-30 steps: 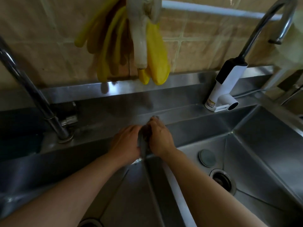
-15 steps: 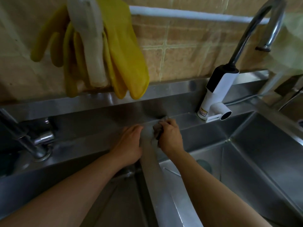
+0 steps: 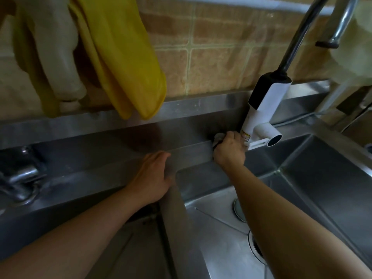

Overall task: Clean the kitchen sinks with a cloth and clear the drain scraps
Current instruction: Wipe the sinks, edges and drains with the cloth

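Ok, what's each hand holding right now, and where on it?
The right hand grips a bunched cloth, mostly hidden in the fist, beside the white faucet body. The left hand holds nothing, resting flat on the sink ledge.

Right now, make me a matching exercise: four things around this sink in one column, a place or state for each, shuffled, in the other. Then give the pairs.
1. cloth
2. left hand
3. yellow rubber glove
4. white faucet heater

A. hangs in front of the tiled wall
B. lies open on the sink ledge
C. gripped by the right hand
D. stands at the curved spout's foot

Pairs: 1-C, 2-B, 3-A, 4-D
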`<state>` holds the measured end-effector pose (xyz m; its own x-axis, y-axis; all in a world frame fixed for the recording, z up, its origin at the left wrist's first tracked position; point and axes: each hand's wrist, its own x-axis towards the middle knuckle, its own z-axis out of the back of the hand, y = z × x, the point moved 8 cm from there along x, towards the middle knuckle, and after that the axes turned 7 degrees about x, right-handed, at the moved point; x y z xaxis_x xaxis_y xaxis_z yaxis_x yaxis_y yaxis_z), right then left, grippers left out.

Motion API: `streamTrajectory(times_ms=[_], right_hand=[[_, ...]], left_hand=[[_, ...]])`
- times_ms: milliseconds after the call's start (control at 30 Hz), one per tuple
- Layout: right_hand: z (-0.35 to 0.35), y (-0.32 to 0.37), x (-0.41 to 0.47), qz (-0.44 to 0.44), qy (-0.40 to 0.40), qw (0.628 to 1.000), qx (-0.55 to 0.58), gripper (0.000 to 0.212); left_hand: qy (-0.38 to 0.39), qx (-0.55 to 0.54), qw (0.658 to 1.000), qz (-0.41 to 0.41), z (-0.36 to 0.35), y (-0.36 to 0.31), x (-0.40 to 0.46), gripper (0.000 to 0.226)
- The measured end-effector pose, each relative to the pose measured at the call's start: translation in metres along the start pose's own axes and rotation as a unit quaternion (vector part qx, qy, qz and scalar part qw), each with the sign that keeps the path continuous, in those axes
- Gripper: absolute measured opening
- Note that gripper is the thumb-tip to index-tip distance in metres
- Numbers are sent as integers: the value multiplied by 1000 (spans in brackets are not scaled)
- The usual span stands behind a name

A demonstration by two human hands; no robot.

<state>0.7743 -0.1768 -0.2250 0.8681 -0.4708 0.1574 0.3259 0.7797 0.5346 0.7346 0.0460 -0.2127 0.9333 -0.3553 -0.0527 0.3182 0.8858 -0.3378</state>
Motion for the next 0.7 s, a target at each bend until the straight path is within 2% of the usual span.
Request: streamTrajectory(times_ms=[100,267,433,533,633,700], right_hand=[[-13,7,-10,14,20,1000,-3,36],[-32,60,-60,98,73,992,-9,34],[-41,110,-105,196,145,966,86,29],[-35,91,-88,157,146,972,95,31],[-20,48,-51,68,62,995,26,28],[-13,24,-30,7,41,999,-16,34]], left_hand=[[3,-4,1000,10,2,16,-8,62],[-1,4,1000,23,13,34,-21,58],[-11,11,1000,23,23,38,-28,58],[-12,7,1000,17,22,41,-30,59],[-15,3,1000,12,18,44,-31,59],[-15,3,1000,15,15,47,-31,59]])
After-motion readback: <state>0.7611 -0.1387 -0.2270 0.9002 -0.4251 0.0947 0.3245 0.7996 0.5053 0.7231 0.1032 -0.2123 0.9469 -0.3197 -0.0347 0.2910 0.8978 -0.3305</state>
